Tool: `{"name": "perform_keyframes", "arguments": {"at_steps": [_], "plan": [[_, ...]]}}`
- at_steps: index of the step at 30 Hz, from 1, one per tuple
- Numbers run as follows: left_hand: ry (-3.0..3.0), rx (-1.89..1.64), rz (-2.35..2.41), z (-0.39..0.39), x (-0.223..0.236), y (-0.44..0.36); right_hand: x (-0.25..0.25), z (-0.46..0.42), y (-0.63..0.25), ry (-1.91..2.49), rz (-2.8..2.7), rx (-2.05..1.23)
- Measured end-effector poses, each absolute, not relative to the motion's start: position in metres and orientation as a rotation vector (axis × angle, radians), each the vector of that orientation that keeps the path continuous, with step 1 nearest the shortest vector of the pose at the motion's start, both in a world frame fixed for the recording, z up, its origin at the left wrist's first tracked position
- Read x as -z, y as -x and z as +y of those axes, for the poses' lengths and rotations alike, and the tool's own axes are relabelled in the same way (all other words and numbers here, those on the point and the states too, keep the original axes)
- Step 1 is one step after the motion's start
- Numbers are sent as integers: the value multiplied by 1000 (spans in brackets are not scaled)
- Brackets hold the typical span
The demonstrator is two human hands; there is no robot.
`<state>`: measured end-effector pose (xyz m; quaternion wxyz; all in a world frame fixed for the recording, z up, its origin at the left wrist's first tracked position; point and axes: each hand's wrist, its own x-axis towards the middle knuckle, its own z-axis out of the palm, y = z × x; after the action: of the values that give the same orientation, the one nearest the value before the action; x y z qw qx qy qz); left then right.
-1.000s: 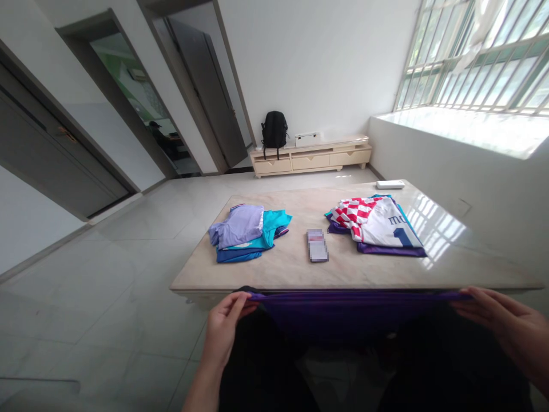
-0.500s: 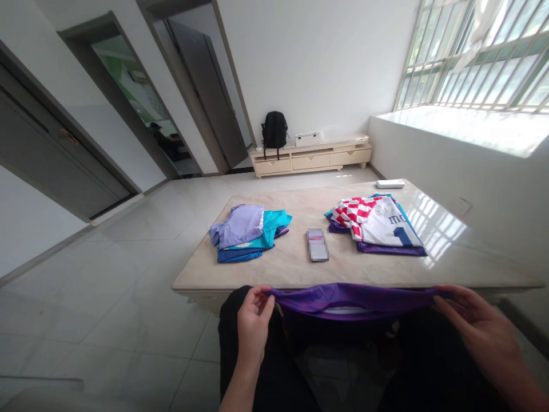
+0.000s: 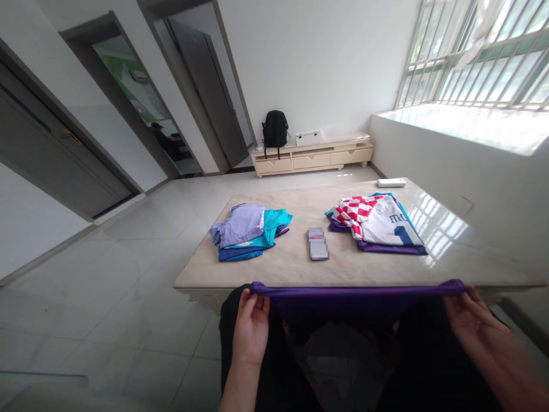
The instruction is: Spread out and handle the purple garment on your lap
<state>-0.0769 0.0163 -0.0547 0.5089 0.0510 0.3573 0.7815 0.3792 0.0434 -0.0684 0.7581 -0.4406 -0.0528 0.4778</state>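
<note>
Two garment stacks (image 3: 240, 223) (image 3: 384, 223) lying mid-frame; unstacked purple cloth (image 3: 355, 296), lower centre, stretching between left hand (image 3: 251, 332) and right hand (image 3: 476, 326), fingers pinching its ends

Drawn taut between two hands, a purple garment (image 3: 355, 297) that sagged a moment earlier now runs nearly straight, its pale opening gone from sight; the left hand (image 3: 252, 329) and right hand (image 3: 478, 326) have rolled to show their palms, cloth ends now overlapping the fingers (image 3: 246, 303)
</note>
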Motion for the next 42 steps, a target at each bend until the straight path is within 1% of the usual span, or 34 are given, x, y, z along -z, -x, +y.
{"name": "perform_keyframes", "arguments": {"at_steps": [3,8,15,17,21,24,27,33,37,42], "plan": [[-72,-1868,802,15,56,74,69,43,-376,947,-91,-1085],[-206,-1857,719,18,54,75,63,45,-377,975,-71,-1124],[-109,-1803,692,12,44,55,37,44,-362,971,49,-1126],[-165,-1738,712,9,39,44,30,43,-356,1015,-36,-1162],[-352,-1544,731,4,19,9,14,36,-332,1107,-388,-1318],[-441,-1396,729,2,3,-21,-3,24,-299,1067,-636,-1438],[-490,-1283,702,-1,-7,-47,-12,11,-262,1008,-732,-1550],[-621,-1294,799,-7,0,-66,14,2,-232,969,-824,-1665],[-800,-1274,923,-10,8,-66,31,-1,-231,1024,-895,-1615],[-1135,-1218,1086,-12,9,-69,34,-4,-228,1094,-959,-1529]]}}
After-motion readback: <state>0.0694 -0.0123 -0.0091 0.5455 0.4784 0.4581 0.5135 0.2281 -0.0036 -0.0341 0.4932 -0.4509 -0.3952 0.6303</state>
